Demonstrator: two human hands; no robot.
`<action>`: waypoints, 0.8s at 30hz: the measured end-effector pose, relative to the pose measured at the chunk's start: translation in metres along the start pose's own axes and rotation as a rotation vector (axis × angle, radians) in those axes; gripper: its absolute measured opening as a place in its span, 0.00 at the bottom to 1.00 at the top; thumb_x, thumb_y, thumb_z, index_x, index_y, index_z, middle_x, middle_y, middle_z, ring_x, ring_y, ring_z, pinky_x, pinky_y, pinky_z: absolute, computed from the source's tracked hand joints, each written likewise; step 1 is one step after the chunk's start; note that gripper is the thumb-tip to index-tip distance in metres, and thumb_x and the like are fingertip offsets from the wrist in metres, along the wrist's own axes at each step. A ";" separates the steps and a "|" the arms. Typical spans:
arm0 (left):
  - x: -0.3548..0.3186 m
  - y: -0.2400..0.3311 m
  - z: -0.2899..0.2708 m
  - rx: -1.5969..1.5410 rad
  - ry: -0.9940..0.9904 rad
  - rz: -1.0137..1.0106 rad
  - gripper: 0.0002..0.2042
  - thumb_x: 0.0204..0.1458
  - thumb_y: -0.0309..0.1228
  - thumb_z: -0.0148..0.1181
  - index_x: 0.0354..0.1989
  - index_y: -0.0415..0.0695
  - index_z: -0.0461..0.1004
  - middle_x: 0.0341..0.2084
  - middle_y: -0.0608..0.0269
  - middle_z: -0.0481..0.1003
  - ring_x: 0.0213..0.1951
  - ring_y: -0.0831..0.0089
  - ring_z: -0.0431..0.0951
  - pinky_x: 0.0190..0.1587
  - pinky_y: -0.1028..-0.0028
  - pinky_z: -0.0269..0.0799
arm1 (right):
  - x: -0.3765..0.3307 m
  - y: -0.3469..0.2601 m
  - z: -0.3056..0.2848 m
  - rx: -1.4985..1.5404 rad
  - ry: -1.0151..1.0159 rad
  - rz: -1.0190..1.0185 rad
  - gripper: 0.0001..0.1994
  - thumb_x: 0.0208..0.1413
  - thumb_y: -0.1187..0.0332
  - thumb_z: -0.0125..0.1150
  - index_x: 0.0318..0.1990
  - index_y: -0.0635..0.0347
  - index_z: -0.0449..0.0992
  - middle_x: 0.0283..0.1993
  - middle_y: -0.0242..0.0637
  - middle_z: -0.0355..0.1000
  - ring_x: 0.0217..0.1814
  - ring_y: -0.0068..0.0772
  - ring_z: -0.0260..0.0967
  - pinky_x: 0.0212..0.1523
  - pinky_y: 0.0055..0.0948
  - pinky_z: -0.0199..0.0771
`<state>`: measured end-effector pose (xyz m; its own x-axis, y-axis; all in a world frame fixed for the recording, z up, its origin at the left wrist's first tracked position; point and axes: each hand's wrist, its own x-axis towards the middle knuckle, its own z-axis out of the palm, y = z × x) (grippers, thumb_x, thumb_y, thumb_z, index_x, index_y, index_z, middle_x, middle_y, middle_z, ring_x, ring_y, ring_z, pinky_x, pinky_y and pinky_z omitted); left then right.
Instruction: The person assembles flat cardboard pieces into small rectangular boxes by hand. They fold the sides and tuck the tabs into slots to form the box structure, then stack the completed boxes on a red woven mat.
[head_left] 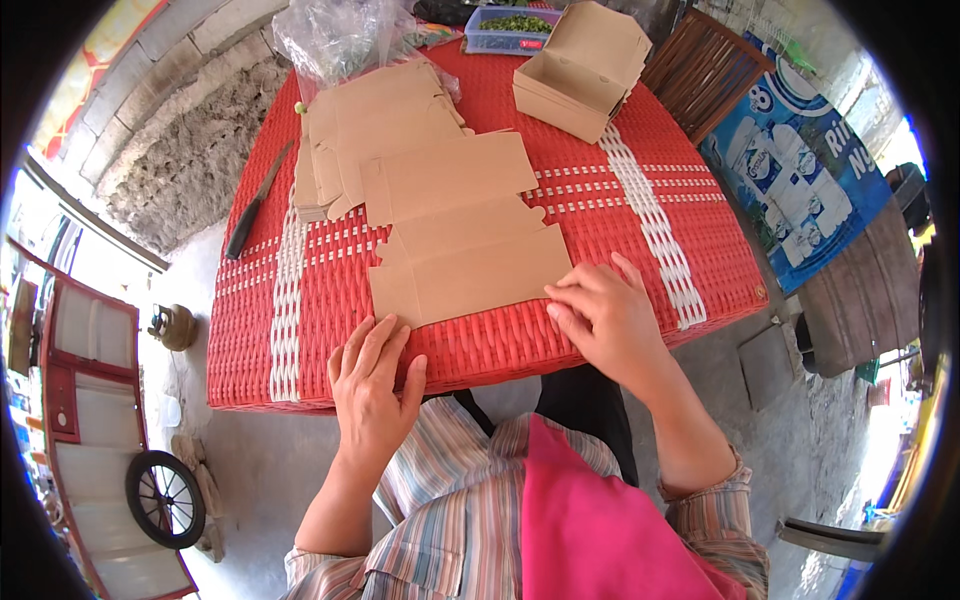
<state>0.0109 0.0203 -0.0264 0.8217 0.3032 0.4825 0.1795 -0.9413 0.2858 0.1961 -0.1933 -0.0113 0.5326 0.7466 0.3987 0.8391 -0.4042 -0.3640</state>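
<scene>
On the red table (pixel 490 350), the cardboard sheet (pixel 470 245) stretches lengthwise toward twelve o'clock, its seven-o'clock corner touched by the left hand (pixel 370 375), thumb spread, its four-o'clock corner apparently pinched by the equally near right hand (pixel 608 312).

Right side passable, far left blocked.
Open lane on the red woven table (pixel 640 265) right of the flat cardboard sheet (pixel 470 260), up to the open box (pixel 562 105), lid raised. Far left: cardboard stack (pixel 385 115) against the sheet, plastic bag (pixel 340 40) behind, knife (pixel 258 205) to its left. Near strip open between left hand (pixel 372 372) and right hand (pixel 600 308), at the sheet's corners.
</scene>
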 end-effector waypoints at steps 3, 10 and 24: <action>-0.005 -0.005 0.007 0.013 0.054 0.027 0.16 0.51 0.31 0.62 0.47 0.38 0.78 0.50 0.57 0.76 0.56 0.57 0.72 0.57 0.60 0.62 | 0.009 0.005 0.005 -0.042 0.239 0.115 0.15 0.55 0.61 0.63 0.46 0.61 0.77 0.43 0.34 0.69 0.47 0.37 0.69 0.63 0.48 0.57; -0.008 -0.005 0.008 -0.047 0.112 0.068 0.18 0.50 0.30 0.62 0.50 0.39 0.76 0.53 0.54 0.74 0.58 0.56 0.71 0.58 0.60 0.63 | 0.018 0.001 0.016 0.425 0.349 0.309 0.14 0.52 0.65 0.68 0.36 0.65 0.72 0.38 0.37 0.69 0.39 0.38 0.67 0.46 0.36 0.65; -0.039 0.048 -0.012 -0.027 0.300 0.482 0.22 0.49 0.31 0.61 0.55 0.45 0.72 0.55 0.55 0.71 0.62 0.56 0.66 0.67 0.51 0.49 | -0.040 -0.057 0.041 -0.098 0.276 -0.308 0.10 0.52 0.70 0.59 0.43 0.52 0.76 0.52 0.31 0.74 0.59 0.29 0.69 0.71 0.53 0.38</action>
<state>-0.0190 -0.0352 -0.0214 0.6169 -0.1275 0.7767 -0.1954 -0.9807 -0.0058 0.1219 -0.1787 -0.0409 0.2539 0.6764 0.6914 0.9631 -0.2430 -0.1159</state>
